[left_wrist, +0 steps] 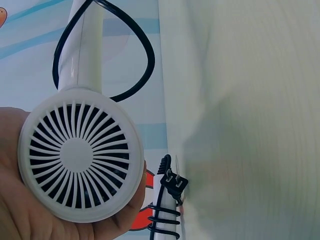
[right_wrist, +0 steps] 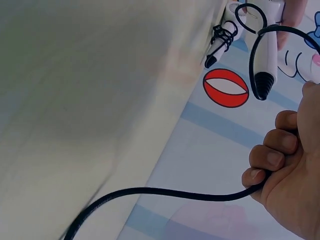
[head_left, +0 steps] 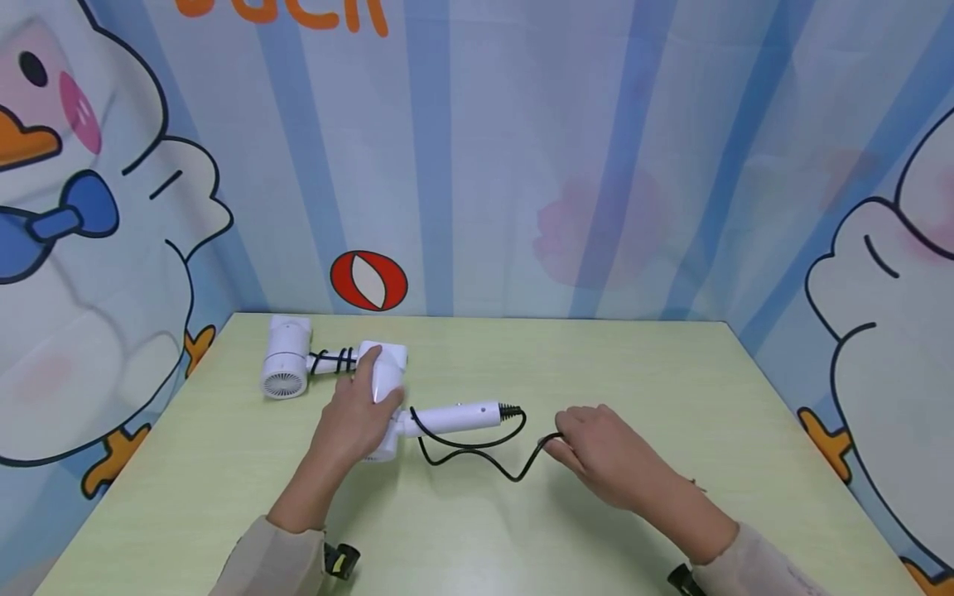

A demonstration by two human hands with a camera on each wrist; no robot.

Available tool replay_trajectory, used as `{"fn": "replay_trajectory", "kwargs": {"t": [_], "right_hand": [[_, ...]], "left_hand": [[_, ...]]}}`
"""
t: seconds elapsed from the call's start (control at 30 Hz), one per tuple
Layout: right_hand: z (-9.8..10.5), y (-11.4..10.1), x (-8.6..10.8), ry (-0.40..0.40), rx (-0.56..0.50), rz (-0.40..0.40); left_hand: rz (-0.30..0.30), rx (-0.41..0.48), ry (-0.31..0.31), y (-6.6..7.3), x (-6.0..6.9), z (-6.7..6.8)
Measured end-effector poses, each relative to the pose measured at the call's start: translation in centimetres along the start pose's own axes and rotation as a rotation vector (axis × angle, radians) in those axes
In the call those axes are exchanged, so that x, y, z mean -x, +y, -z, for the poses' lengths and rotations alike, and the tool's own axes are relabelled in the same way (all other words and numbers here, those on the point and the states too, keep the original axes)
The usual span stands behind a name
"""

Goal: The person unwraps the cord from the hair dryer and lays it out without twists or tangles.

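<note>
My left hand (head_left: 358, 422) grips the barrel of a white hair dryer (head_left: 455, 418), whose handle points right. In the left wrist view, the round slotted grille (left_wrist: 76, 155) of this hair dryer faces the camera, with the palm and fingers around its side. From the handle's ribbed end a black cord (head_left: 514, 478) loops back past the handle and runs to my right hand (head_left: 614, 455). The right hand's fingers curl round the cord, and a length of it (right_wrist: 165, 191) trails out below the fist in the right wrist view. The cord's plug is out of sight.
A second white hair dryer (head_left: 286, 356) lies at the table's back left, its cord wound round its handle and its black two-pin plug (left_wrist: 175, 185) showing. A printed curtain (head_left: 492, 165) stands behind the pale table (head_left: 596, 356) and along both sides.
</note>
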State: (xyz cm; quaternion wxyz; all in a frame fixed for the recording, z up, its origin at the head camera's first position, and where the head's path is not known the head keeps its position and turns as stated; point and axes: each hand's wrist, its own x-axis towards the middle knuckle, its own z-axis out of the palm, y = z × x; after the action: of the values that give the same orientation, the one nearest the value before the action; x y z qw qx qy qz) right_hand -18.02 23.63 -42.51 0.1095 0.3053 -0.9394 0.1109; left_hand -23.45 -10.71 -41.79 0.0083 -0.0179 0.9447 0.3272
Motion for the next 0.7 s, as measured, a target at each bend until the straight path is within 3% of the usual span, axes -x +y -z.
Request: {"fn": "replay_trajectory", "kwargs": {"t": [0.53, 0.7], "right_hand": [[-2.8, -0.3, 0.8, -0.173, 0.101, -0.071], [-3.1, -0.2, 0.7, -0.177, 0.111, -0.079]], "left_hand": [[0.003, 0.008, -0.001, 0.3, 0.1, 0.4], [-0.003, 0.012, 0.0, 0.3, 0.0, 0.5]]}}
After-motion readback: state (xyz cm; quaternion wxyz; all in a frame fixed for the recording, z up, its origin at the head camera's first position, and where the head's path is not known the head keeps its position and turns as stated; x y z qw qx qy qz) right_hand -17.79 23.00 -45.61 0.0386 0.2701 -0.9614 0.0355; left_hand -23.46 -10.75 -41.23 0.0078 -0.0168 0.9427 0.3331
